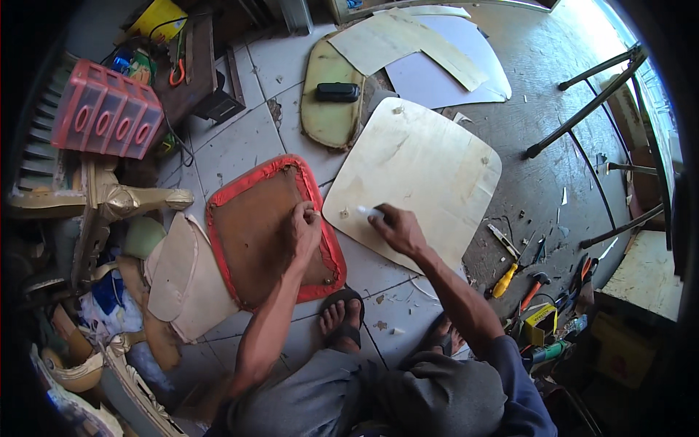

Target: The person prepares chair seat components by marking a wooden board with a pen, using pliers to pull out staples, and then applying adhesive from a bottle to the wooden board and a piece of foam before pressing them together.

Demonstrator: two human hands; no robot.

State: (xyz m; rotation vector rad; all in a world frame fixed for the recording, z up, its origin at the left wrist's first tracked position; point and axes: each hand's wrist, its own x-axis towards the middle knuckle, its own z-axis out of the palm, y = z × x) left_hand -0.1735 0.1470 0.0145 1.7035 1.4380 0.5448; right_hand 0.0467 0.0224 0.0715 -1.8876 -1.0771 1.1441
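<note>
My left hand (306, 227) is closed, fingertips pinched together, over the right side of a seat panel (255, 229) with a brown board back and red fabric folded round its rim. Whatever those fingertips hold is too small to make out. My right hand (400, 229) is closed round a small white object (365, 211), partly blurred, above the near left corner of a pale plywood panel (419, 171). That panel has rounded corners and small metal fittings near them. It lies on the floor to the right of the red-edged panel.
Behind lie a worn yellowish pad (328, 109) with a black case (337, 92) and cut sheets (404, 44). To the right are a yellow-handled screwdriver (504, 281), a hammer (537, 282) and metal legs (582, 109). A pink drawer box (108, 111) and carved furniture (131, 198) stand left.
</note>
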